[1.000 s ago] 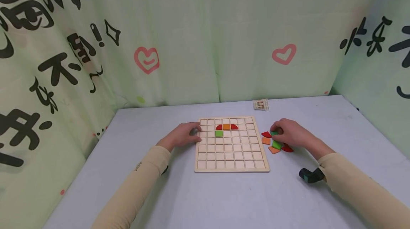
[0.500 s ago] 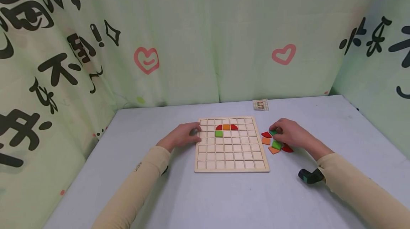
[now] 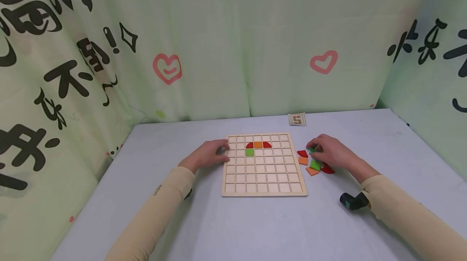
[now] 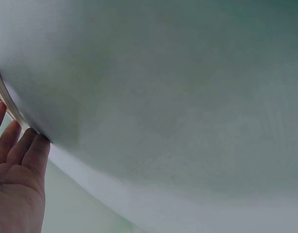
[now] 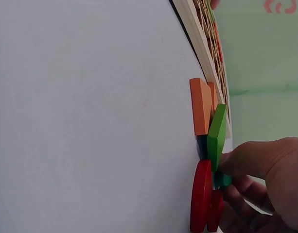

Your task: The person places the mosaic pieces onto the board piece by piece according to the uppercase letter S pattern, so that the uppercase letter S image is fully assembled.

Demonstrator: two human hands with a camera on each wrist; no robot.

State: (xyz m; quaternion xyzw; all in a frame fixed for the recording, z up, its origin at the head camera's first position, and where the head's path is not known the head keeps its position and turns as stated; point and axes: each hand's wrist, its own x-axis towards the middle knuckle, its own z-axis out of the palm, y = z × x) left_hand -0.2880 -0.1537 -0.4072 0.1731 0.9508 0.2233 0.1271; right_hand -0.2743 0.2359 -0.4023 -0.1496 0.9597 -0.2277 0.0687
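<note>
A square wooden grid board (image 3: 264, 195) lies on the table in the head view. Set in its upper rows are two red quarter-round tiles (image 3: 267, 145), an orange square tile (image 3: 258, 145) and a green square tile (image 3: 249, 152). My left hand (image 3: 209, 153) rests on the board's left edge, thumb and fingers apart; the left wrist view shows these fingers (image 4: 36, 153) fairly straight. Right of the board, my right hand (image 3: 333, 151) pinches a dark green tile (image 5: 226, 180) between thumb and fingers, low over the loose pieces. Its far side is hidden by the hand.
Beside the board's right edge lie a bright green tile (image 3: 315, 165), orange tiles (image 3: 303, 160) and red curved tiles (image 3: 327, 169). A small patterned card (image 3: 297, 119) lies near the table's back edge. Pale green curtains (image 3: 233, 42) enclose the table.
My right fingers shift slightly around the dark green tile among the loose pieces. My left hand and the board stay where they were.
</note>
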